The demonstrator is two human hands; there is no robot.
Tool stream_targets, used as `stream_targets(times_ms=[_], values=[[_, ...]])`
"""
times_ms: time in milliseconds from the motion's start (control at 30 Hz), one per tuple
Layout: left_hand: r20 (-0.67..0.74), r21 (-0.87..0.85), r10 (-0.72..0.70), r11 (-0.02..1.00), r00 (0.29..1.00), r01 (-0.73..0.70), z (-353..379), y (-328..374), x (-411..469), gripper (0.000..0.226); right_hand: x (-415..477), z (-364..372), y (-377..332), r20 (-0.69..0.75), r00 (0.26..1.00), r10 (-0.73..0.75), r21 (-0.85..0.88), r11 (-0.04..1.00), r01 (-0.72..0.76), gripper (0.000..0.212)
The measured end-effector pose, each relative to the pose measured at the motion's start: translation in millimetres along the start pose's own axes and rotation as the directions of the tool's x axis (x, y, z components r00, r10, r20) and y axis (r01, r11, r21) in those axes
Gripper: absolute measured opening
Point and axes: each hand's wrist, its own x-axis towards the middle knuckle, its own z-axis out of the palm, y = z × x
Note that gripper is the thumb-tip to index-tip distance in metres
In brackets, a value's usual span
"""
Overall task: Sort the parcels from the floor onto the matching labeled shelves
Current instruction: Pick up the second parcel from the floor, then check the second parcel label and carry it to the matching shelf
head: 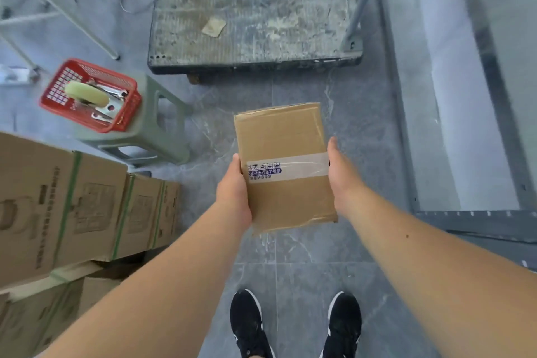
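A flat brown cardboard parcel (pixel 283 136) with a clear tape band and blue printing hangs in the air above the grey tiled floor, in front of me. My left hand (pixel 234 189) grips its left edge and my right hand (pixel 341 174) grips its right edge. The top face shows no shipping label that I can read. A grey metal shelf (pixel 476 221) stands at the right, with its lowest board bare.
A dirty flat trolley (pixel 252 11) stands ahead. At the left, a red basket (pixel 87 96) with tools rests on a green plastic stool (pixel 162 125). Stacked printed cartons (pixel 72 206) fill the near left. My black shoes (pixel 293 325) are below.
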Motion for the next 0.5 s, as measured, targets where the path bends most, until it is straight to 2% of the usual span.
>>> stream_targets(times_ms=[133, 233, 367, 500], values=[[0.002, -0.015, 0.041, 0.999, 0.999, -0.041, 10.5, 53.7, -57.5, 0.067, -62.2, -3.0, -67.3, 0.010, 0.998, -0.058, 0.024, 0.998, 0.058, 0.107], [0.020, 0.014, 0.117, 0.993, 0.993, -0.118, 18.2, 116.3, -105.0, 0.078, -117.6, -0.2, -135.7, 0.015, 0.988, -0.155, 0.057, 0.986, 0.154, 0.070], [0.066, 0.048, 0.295, 0.953, 0.953, -0.298, 34.6, 216.2, -231.0, 0.064, -212.5, 0.0, -246.7, 0.021, 0.942, -0.335, 0.045, 0.941, 0.334, 0.057], [0.110, 0.022, 0.505, 0.860, 0.856, -0.510, 39.7, 298.8, -358.5, 0.042, -321.1, -6.2, -352.9, 0.057, 0.878, -0.476, 0.052, 0.879, 0.473, 0.050]])
